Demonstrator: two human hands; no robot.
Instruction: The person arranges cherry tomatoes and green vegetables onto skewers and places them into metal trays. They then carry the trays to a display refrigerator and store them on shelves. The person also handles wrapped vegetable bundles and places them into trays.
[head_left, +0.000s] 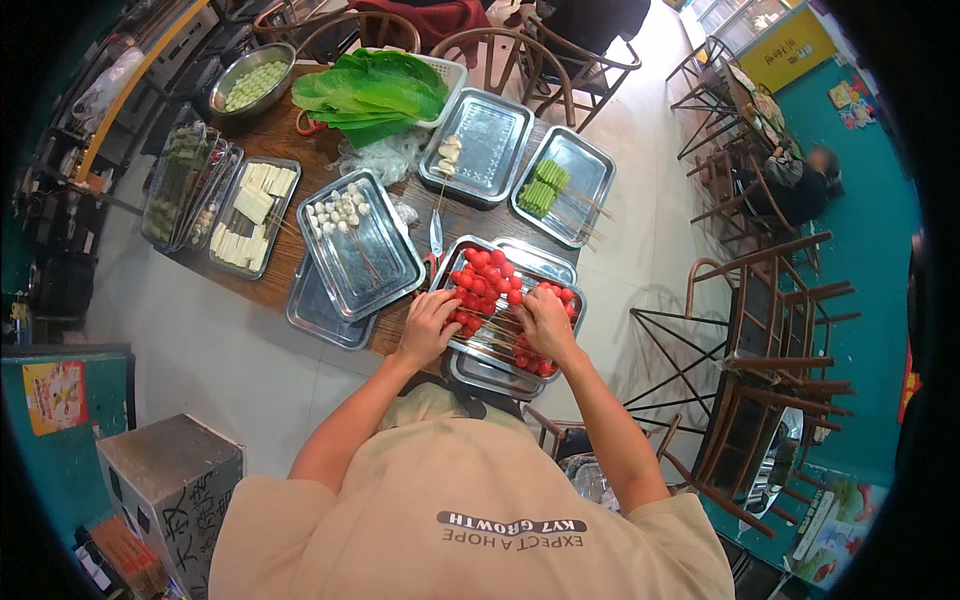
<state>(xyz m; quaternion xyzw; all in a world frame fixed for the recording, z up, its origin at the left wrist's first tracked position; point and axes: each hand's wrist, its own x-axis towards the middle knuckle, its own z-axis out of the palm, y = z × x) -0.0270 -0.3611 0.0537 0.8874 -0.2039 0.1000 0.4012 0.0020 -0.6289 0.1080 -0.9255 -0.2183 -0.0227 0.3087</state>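
Note:
A metal tray (568, 370) in front of me holds red balls on wooden skewers (487, 281), heaped at the left and lying in smaller groups at the right. My left hand (429, 327) rests at the tray's left side, its fingertips against the red skewers; whether it grips one is hidden. On the right, my right hand (547, 324) reaches down over the tray, fingers bent beside red balls, and its hold cannot be made out. Scissors (436, 240) lie just beyond the tray. To the left, a tilted metal tray (390, 277) carries skewered white mushrooms (339, 210).
Farther off are a tray of green stalk skewers (547, 187), a tray with one pale skewer (449, 156), leafy greens (375, 90) and a metal bowl (253, 79). White slabs (255, 202) fill a tray at left. Stacked chairs (780, 352) stand at right; a person (799, 180) sits beyond.

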